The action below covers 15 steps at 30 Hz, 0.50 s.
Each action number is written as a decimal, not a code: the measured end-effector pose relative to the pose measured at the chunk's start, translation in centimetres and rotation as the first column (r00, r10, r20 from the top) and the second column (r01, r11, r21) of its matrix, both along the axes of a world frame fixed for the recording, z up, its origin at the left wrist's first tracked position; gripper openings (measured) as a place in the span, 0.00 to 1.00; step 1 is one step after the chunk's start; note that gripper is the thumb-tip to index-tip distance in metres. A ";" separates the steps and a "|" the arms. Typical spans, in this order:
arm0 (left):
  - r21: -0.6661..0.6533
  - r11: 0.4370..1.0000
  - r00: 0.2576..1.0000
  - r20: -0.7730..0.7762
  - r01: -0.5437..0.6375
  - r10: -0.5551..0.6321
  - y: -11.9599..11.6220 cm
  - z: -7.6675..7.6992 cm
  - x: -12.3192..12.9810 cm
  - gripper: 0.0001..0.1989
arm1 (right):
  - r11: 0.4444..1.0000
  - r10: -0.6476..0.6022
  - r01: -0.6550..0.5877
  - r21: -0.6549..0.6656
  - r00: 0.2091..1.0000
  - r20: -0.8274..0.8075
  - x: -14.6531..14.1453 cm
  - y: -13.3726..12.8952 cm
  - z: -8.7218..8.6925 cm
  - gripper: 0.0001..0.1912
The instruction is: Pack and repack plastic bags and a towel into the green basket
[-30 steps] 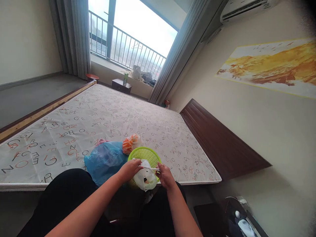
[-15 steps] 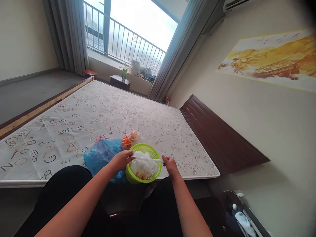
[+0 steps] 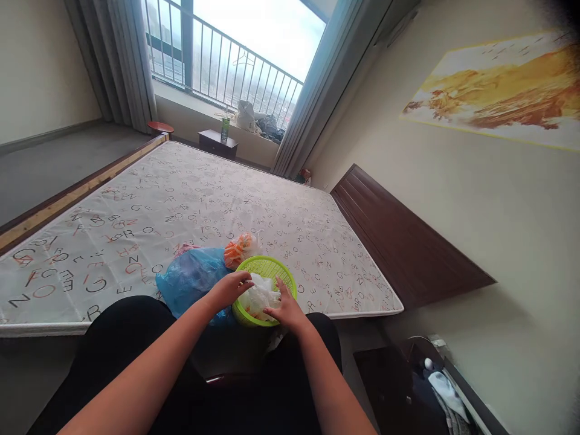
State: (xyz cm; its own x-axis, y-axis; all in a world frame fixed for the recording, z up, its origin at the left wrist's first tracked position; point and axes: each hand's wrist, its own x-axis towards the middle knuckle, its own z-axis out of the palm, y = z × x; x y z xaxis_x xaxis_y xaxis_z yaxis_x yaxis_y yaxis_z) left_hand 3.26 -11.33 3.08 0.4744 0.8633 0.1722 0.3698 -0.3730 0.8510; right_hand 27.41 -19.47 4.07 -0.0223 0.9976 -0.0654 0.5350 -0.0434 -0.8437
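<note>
Left hand (image 3: 229, 290) curled at the rim of a lime-green plastic basket (image 3: 272, 269), grip unclear; right hand (image 3: 285, 311) open, fingers pressing a crumpled white plastic bag (image 3: 258, 299) inside it, basket at the mattress (image 3: 181, 205) edge.

Mattress (image 3: 181, 199), letter print, on wood bed frame (image 3: 77, 190). Dark wood headboard (image 3: 403, 235) along right edge. Painting (image 3: 493, 90) on wall. Curtains (image 3: 111, 54) beside window, railing (image 3: 222, 60) beyond. Dark nightstand (image 3: 217, 144) under sill, green bottle (image 3: 225, 128) on top. White sack (image 3: 245, 116) on sill.
</note>
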 end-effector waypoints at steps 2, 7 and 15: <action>0.001 1.000 1.000 0.000 -0.001 0.001 -0.4 0.2 0.2 0.13 | 0.996 0.086 -0.082 -0.040 0.991 0.100 -0.8 0.5 -0.4 0.38; 0.052 0.993 0.994 0.040 -0.103 0.101 -0.7 0.4 0.1 0.12 | 0.998 0.066 -0.067 -0.003 0.973 0.222 -1.1 1.4 1.7 0.12; -0.087 0.912 0.897 0.168 -0.401 0.410 0.6 -2.5 -1.0 0.18 | 0.920 -0.264 0.344 0.188 0.898 -0.353 0.6 4.0 12.7 0.15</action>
State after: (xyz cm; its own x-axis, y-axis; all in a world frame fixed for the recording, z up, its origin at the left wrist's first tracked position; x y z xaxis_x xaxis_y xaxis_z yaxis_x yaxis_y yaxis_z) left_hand 2.23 -10.74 0.57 0.0469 0.9837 0.1735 0.3202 -0.1793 0.9302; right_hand 28.02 -15.43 16.75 0.3055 0.9425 0.1354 0.2336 0.0637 -0.9702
